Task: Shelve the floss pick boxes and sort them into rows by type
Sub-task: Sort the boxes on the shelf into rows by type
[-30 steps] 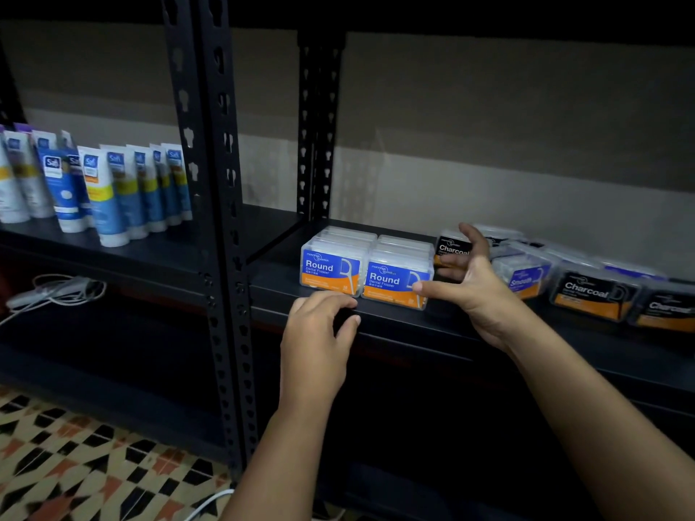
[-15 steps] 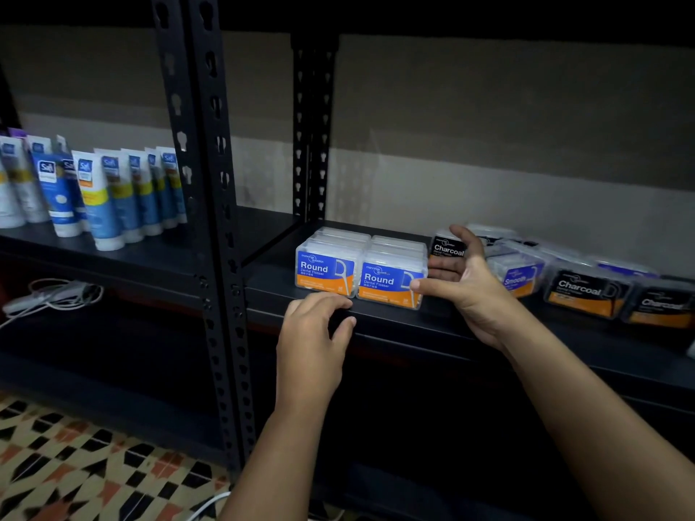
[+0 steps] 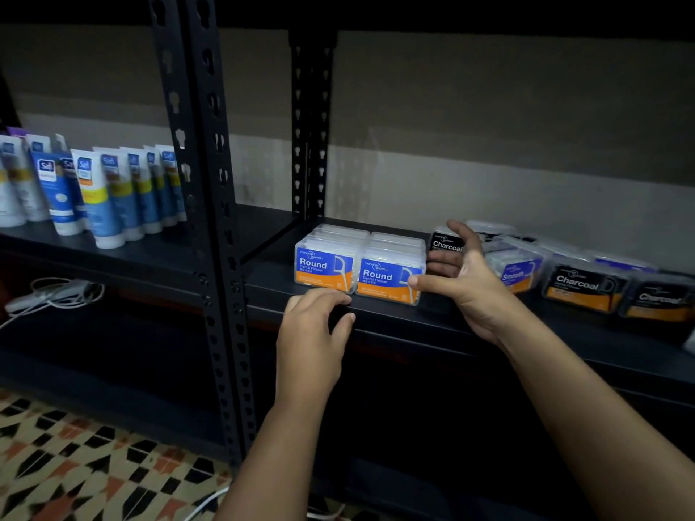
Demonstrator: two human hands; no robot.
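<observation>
Two rows of clear "Round" floss pick boxes (image 3: 359,270) with blue and orange labels stand side by side at the left end of the dark shelf (image 3: 432,317). My right hand (image 3: 457,278) is open against the right side of the right row, thumb at its front corner, fingers reaching behind toward a black "Charcoal" box (image 3: 445,244). My left hand (image 3: 314,325) hovers loosely curled just in front of the left row, holding nothing. To the right lie a "Smooth" box (image 3: 517,270) and more Charcoal boxes (image 3: 581,287), unsorted.
A black perforated upright (image 3: 210,220) splits the rack. Several blue and white tubes (image 3: 94,193) stand on the left shelf. White cables (image 3: 56,295) lie on the shelf below. The floor has patterned tiles (image 3: 75,464).
My right hand has closed in against the right Round row, its thumb now at the front corner. My left hand has barely moved.
</observation>
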